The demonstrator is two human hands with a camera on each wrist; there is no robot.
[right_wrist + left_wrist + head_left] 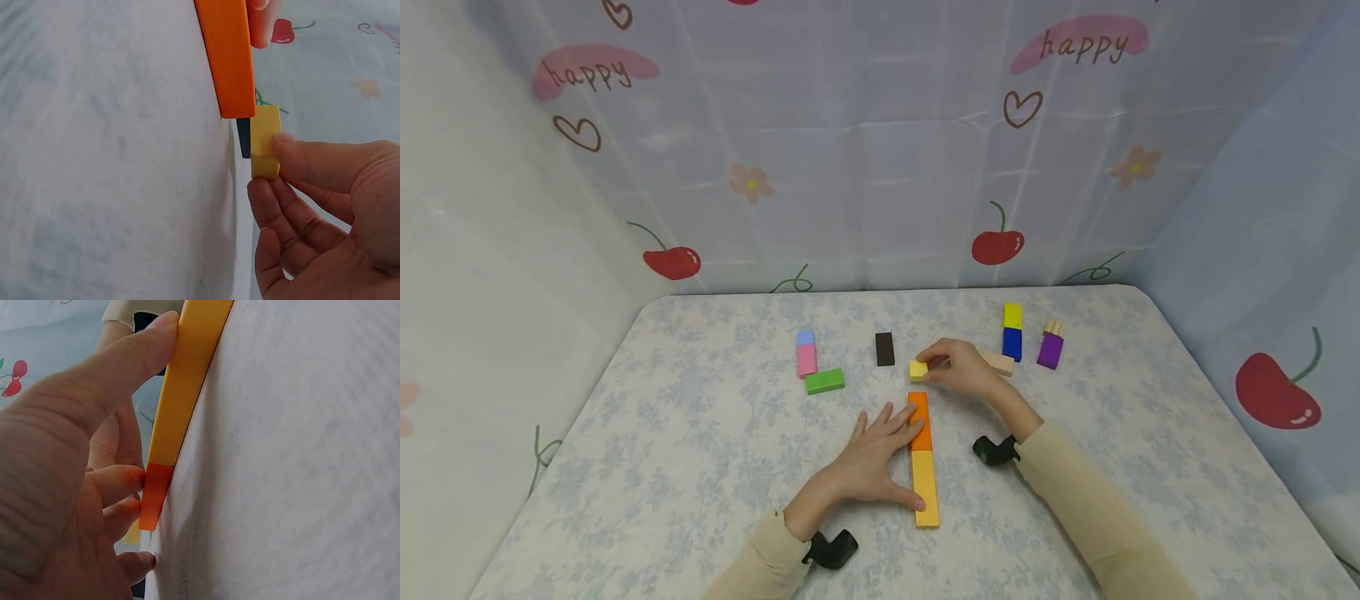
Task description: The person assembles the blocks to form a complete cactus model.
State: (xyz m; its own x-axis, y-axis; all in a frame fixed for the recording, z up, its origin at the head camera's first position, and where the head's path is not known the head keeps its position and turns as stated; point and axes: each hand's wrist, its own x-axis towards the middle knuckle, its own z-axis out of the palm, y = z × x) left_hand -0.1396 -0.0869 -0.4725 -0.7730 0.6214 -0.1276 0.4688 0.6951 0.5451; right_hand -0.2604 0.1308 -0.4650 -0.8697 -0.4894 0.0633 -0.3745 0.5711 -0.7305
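Observation:
My right hand (958, 367) pinches a small pale-yellow block (265, 140) between thumb and fingertips. This block lies just beyond the far end of an orange block (919, 412). A longer yellow-orange block (926, 492) meets the orange one end to end, forming a straight strip on the table. My left hand (868, 458) spreads along the strip's left side. Its thumb touches the yellow-orange block near the near end, and its fingers touch the orange block, as the left wrist view (156, 497) shows no gap there.
At the back left lie a green block (825, 382), a pink block (807, 361) and a light-blue block (806, 337). A dark-brown block (884, 349) is behind the strip. Beige (997, 362), yellow (1012, 316), blue (1012, 344) and purple (1050, 351) blocks sit right.

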